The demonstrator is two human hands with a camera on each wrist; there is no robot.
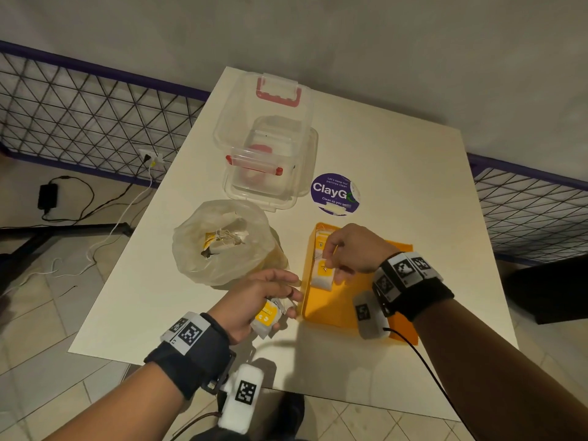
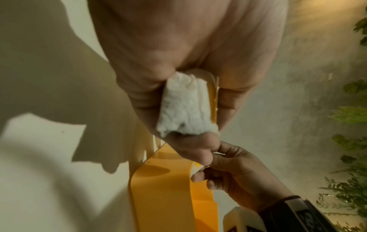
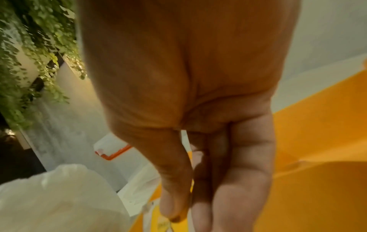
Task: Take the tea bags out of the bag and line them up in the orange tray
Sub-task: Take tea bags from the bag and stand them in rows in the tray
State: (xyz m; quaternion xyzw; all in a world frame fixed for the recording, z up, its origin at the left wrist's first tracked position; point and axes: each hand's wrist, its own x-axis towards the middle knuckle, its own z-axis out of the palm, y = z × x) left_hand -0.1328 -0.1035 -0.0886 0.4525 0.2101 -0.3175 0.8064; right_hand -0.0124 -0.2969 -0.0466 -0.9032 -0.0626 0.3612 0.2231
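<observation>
The white counter carries a clear lidded storage box, a plastic bag with tea bags inside, and the orange tray just right of it. In the tray, the right hand pinches a tea bag. The left hand, beside the tray's left wall, has its grip clenched around several tea bags.

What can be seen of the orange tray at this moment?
The orange tray is a shallow rectangular tray of smooth, plastic-looking material with a low raised rim, lying flat on the white table to the right of the plastic bag. A few tea bags lie in a row along its left side; the rest of the floor is bare. The right hand reaches over it, pinching the nearest tea bag. The left hand holds more beside its left rim.
</observation>
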